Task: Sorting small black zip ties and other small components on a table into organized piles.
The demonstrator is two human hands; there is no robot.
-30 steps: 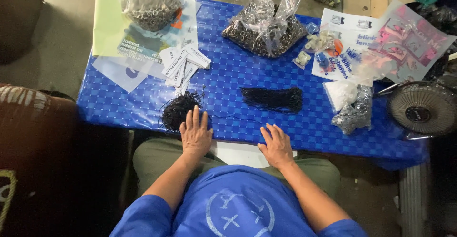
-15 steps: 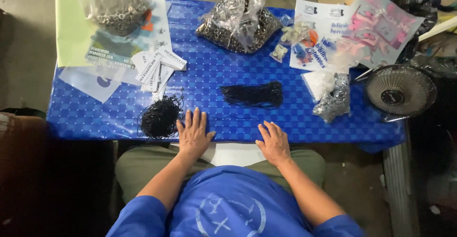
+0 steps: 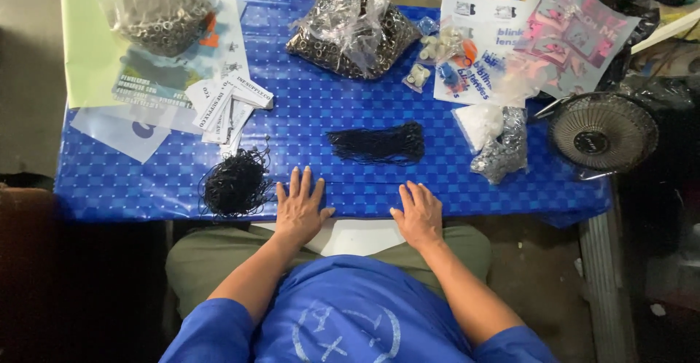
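- Head cam: my left hand (image 3: pixel 299 206) and right hand (image 3: pixel 418 213) lie flat and spread on the blue table (image 3: pixel 350 108), holding nothing.
- Tangled black cords (image 3: pixel 235 184) sit just beside my left; the straight cord bundle (image 3: pixel 379 144) lies near, ahead.
- Looks like setup; picking one cord needs a fine pinch.

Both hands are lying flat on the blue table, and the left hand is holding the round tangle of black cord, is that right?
Not quite. In the head view the left hand holds nothing: it lies flat and open beside the tangle of black cord, at most brushing its edge. The right hand is also flat on the blue table, as you said.
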